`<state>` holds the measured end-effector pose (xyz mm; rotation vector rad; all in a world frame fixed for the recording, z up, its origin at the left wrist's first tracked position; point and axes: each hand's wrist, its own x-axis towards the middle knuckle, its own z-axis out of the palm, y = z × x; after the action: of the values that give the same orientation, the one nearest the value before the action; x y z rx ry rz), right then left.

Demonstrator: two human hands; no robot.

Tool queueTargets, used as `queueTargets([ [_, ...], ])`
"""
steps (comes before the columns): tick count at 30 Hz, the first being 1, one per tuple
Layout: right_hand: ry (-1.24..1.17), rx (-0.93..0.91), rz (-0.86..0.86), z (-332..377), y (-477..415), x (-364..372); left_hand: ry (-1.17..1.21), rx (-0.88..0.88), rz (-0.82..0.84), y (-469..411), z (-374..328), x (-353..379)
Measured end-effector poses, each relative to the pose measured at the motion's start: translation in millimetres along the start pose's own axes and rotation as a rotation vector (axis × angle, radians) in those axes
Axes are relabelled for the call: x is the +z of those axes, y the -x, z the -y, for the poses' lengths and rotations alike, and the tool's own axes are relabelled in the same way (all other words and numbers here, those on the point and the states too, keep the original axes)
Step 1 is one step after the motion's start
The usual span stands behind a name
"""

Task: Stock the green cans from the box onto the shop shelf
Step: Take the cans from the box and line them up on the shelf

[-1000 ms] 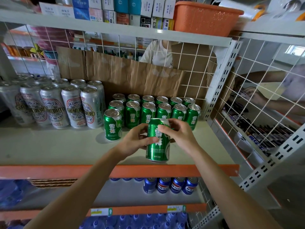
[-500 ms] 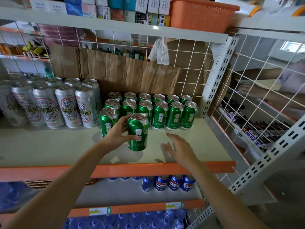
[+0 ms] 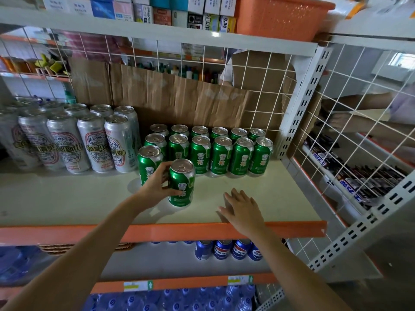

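Shifting the green can (image 3: 181,182) from both grips to one, I am now clamping it with my left grip (image 3: 157,189) alone, while my right grip (image 3: 243,209) is lying spread and empty at the can's four o'clock, over the shelf (image 3: 67,198) lip. The can is now sitting deeper in, upright, with the front-row can (image 3: 148,162) at its ten o'clock and the stocked cans (image 3: 221,153) at twelve. I am judging it nearly placed, with only the release left.
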<state>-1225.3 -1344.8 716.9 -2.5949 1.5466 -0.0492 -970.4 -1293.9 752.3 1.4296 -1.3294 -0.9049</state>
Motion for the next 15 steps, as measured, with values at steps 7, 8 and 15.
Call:
queueTargets([
  [7,0.002,-0.008,0.025,2,1,-1,-0.304,0.087,0.031,6,-22,-7],
  [8,0.006,-0.008,0.025,2,1,-1,-0.37,0.129,0.033,4,-31,-9],
  [15,0.008,-0.015,0.002,2,2,-2,-0.91,0.209,0.265,-22,-78,-21],
])
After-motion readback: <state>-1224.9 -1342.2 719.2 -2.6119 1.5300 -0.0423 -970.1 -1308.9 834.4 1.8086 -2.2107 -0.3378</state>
